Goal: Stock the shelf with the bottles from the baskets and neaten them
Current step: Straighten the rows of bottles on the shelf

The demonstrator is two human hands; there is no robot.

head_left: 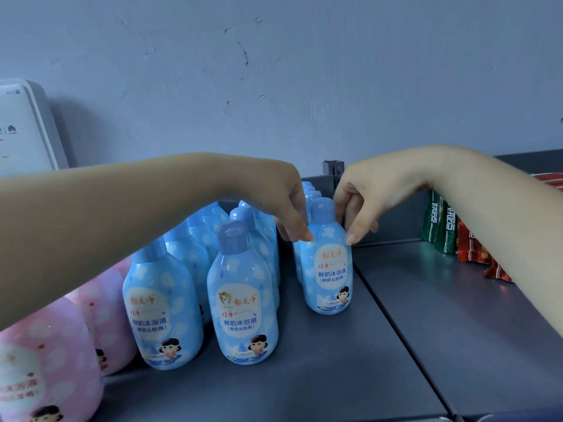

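Note:
Blue bottles stand in rows on the grey shelf (pixel 304 376). The front bottle of the right row (pixel 327 269) stands upright with its label facing me. My left hand (pixel 283 205) pinches its left shoulder with curled fingers. My right hand (pixel 365 202) pinches its right shoulder just below the cap. More blue bottles line up behind it, mostly hidden by my hands. Two other front blue bottles (pixel 243 306) (pixel 161 312) stand nearer to me on the left.
Pink bottles (pixel 45 360) crowd the shelf's left end. Green and red snack packets (pixel 451 226) stand at the right on the adjoining shelf panel (pixel 457 315). A white box (pixel 27 132) hangs on the wall at left. A shelf upright (pixel 333 169) rises behind.

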